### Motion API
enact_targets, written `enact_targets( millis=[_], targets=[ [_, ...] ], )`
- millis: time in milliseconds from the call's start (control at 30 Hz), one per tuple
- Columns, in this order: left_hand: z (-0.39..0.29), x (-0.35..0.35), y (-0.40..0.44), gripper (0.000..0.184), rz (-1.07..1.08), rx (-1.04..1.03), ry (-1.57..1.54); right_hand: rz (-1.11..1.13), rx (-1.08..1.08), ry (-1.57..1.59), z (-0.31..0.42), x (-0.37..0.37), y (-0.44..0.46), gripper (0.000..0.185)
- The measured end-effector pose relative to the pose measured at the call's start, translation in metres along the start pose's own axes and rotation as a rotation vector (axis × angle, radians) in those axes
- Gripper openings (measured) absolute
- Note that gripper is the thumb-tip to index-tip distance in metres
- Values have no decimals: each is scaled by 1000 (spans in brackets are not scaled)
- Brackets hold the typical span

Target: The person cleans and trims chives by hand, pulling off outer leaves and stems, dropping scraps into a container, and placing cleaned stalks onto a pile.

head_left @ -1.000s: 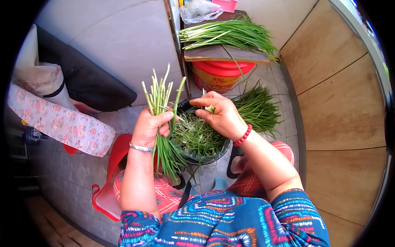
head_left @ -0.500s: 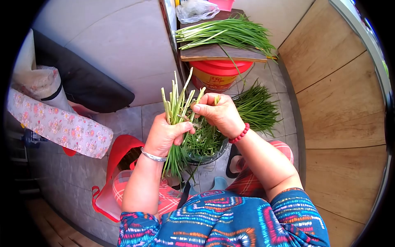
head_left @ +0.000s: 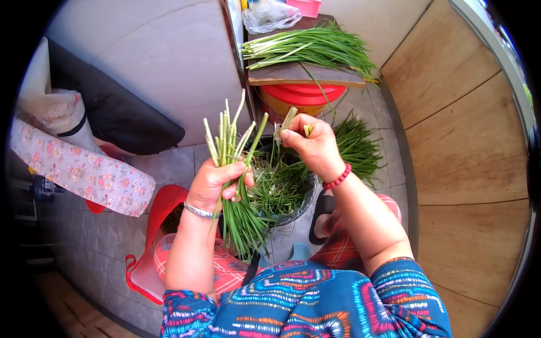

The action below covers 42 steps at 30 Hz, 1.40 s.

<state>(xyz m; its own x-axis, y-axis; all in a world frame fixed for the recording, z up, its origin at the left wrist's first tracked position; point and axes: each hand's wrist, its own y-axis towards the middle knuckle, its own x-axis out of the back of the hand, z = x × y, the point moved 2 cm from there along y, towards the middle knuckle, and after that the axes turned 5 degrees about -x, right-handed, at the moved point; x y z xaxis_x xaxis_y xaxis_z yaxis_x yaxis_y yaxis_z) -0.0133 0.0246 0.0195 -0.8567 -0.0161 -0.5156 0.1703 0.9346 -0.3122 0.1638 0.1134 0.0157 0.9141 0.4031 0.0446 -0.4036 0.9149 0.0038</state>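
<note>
My left hand [head_left: 218,183] is wrapped round a bunch of garlic chives [head_left: 243,222], with the pale stem ends pointing up and the green leaves hanging down. To the right, my right hand [head_left: 315,143] pinches a few pale stem pieces [head_left: 288,117] between thumb and fingers, apart from the bunch. Below both hands stands a bin with a dark plastic liner [head_left: 307,197], holding loose green leaves and pale scraps [head_left: 276,191]. Another pile of garlic chives [head_left: 358,147] lies on the floor behind my right hand.
A large bundle of garlic chives [head_left: 310,45] lies on a wooden board [head_left: 304,74] above a red bucket [head_left: 301,93]. A clear plastic bag [head_left: 270,17] and pink container [head_left: 307,7] sit behind. At left are a floral cloth [head_left: 84,169] and a red bag [head_left: 163,208].
My hands have moved apart: the left with its bunch to the left and slightly down, the right to the right. The pale pieces in my right hand are now away from the bunch.
</note>
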Motion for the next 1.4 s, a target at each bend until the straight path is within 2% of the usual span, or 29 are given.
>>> enact_targets(
  millis=[67, 100, 167, 200, 233, 300, 333, 367, 433, 500, 567, 633, 933, 1400],
  targets=[
    [-1, 5, 0, 18, -8, -33, -19, 32, -138, -150, -1, 5, 1, 11],
    [-2, 6, 0, 19, -15, -64, -38, 32, -138, -150, 4, 5, 0, 11],
    [0, 5, 1, 19, -31, -78, -103, 281, -206, -977, 16, 1, -7, 11],
    [0, 4, 1, 19, -42, -90, -92, 237, -297, -926, 19, -3, -9, 15],
    [0, 3, 2, 19, -54, -101, -81, 237, -298, -926, 11, -4, -7, 15],
    [1, -3, 3, 18, -83, -102, -46, 83, 85, -235, 6, -8, -3, 17],
    [1, -7, 3, 18, -99, -114, 62, 126, -61, 28, 9, -7, -4, 19],
    [3, -10, 4, 17, -116, -125, 170, 130, -46, 101, 16, -9, -4, 18],
    [11, -17, 6, 17, -112, -125, 200, 173, -279, 203, 21, -14, -7, 15],
    [14, -22, 6, 15, -98, -111, 159, 170, -263, 230, 14, -14, -7, 13],
    [10, -16, 7, 14, -142, -116, 223, 227, -395, 530, 6, -9, -4, 13],
    [-1, -9, 5, 12, -177, -162, 234, 175, -410, 633, 6, -1, -2, 12],
    [-34, 35, -12, 9, -353, -352, 118, 194, -334, 841, 6, 30, 2, 14],
    [-44, 33, -21, 11, -262, -397, 67, 116, -166, 897, 34, 67, -2, 13]
  ],
)
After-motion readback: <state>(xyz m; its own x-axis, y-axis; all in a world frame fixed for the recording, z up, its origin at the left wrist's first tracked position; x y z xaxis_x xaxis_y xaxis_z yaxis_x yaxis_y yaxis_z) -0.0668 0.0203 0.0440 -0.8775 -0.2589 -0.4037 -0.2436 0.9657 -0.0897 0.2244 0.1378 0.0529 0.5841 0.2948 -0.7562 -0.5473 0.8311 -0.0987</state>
